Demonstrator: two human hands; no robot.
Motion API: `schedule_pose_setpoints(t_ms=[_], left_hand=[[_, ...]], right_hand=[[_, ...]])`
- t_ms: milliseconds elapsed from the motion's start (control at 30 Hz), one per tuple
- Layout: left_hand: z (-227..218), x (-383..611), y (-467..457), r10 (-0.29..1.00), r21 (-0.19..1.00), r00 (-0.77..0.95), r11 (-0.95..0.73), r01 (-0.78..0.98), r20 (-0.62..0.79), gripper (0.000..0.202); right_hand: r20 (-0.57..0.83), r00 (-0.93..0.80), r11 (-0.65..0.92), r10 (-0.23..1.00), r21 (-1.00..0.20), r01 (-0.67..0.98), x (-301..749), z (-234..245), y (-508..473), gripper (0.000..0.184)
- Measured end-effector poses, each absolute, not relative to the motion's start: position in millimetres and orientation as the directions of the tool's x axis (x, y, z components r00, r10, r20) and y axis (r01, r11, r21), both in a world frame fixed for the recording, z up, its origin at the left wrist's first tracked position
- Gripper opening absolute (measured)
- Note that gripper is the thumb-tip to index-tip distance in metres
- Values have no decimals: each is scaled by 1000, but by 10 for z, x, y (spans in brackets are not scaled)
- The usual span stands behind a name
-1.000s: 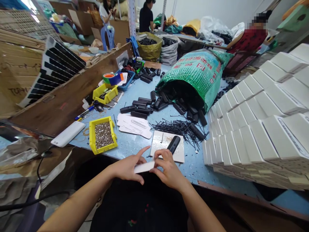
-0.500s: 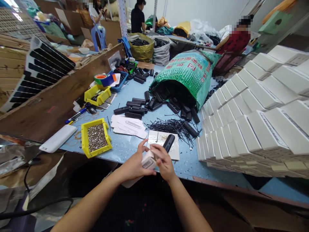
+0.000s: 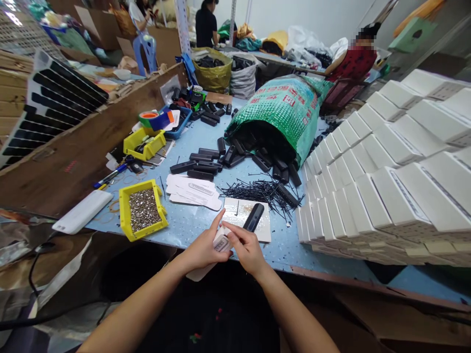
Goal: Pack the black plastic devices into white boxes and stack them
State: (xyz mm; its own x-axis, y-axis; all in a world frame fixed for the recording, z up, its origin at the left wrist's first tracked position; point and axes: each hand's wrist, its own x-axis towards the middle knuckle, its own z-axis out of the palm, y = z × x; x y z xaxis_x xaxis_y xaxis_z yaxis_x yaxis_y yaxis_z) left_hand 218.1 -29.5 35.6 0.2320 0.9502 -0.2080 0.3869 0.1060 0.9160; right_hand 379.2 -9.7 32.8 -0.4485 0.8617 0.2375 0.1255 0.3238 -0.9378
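A small white box (image 3: 222, 243) with a printed end is gripped by my left hand (image 3: 205, 247), at the table's front edge. My right hand (image 3: 247, 247) has its thumb and fingertips at the box's upper end, pinching there. Its far side is hidden by my fingers. Just beyond, a black elongated device (image 3: 253, 217) lies on a white board (image 3: 264, 228), with a thin black stick (image 3: 237, 208) beside it. Behind the board is a heap of thin black sticks (image 3: 253, 192). Flat printed white cartons (image 3: 193, 190) lie in a pile to the left.
Stacked white boxes (image 3: 368, 191) line the right side. A green sack (image 3: 275, 105) spills black devices (image 3: 204, 169) onto the table. A yellow bin (image 3: 127, 215) of small metal parts and a white phone-like object (image 3: 83, 212) lie left, before a wooden board (image 3: 84, 142). People work behind.
My right hand's fingers have shifted from over the box's top to a pinch at its upper end. My left hand still holds the box. The view has shifted slightly.
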Motion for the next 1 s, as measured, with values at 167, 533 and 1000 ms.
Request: schedule_pose_setpoints(t_ms=[167, 533, 1000], left_hand=[[189, 2158, -333, 970, 946, 137, 156, 284, -201, 101], [99, 1802, -162, 713, 482, -246, 145, -864, -656, 18], [39, 2050, -514, 692, 314, 263, 589, -745, -673, 49]], right_hand=[[382, -638, 631, 668, -746, 215, 3880, 295, -32, 48], [407, -401, 555, 821, -734, 391, 4471, 221, 575, 31], [225, -55, 189, 973, -909, -373, 3519, 435, 327, 59]])
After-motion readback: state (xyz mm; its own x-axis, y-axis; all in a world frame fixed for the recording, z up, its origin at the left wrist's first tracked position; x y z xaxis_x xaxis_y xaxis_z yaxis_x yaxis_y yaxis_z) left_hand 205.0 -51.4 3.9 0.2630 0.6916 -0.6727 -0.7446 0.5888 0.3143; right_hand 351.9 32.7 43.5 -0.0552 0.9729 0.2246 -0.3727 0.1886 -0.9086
